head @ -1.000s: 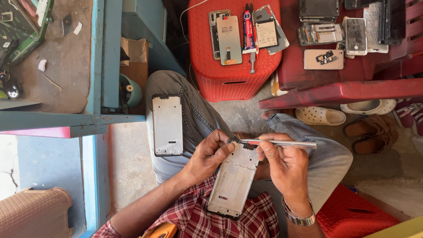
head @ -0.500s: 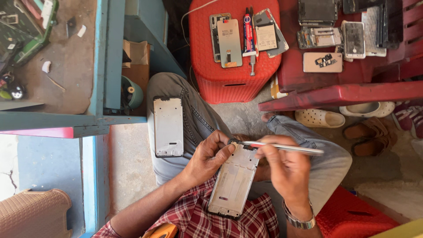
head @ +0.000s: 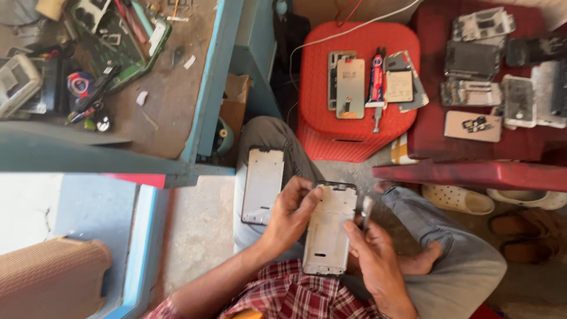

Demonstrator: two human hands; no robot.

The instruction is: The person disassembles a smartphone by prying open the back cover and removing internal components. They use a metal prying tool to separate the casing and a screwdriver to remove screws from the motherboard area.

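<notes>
My left hand (head: 291, 214) grips the upper left edge of a white phone frame (head: 331, 227) held upright over my lap. My right hand (head: 373, 254) supports the frame's right edge and also holds thin metal tweezers (head: 366, 211), whose tips point up beside the frame. A second white phone frame (head: 263, 184) rests flat on my left thigh, just left of my left hand.
A red plastic stool (head: 354, 133) ahead carries phone panels and a glue tube (head: 376, 80). A dark red bench (head: 472, 174) at right holds several phone parts. The blue workbench (head: 177, 100) at left is cluttered with tools and boards. Sandals (head: 458, 199) lie near my right knee.
The tweezers went from lying horizontal across the frame's top to pointing upward at its right edge. The frame now stands more upright, and the view shifted closer.
</notes>
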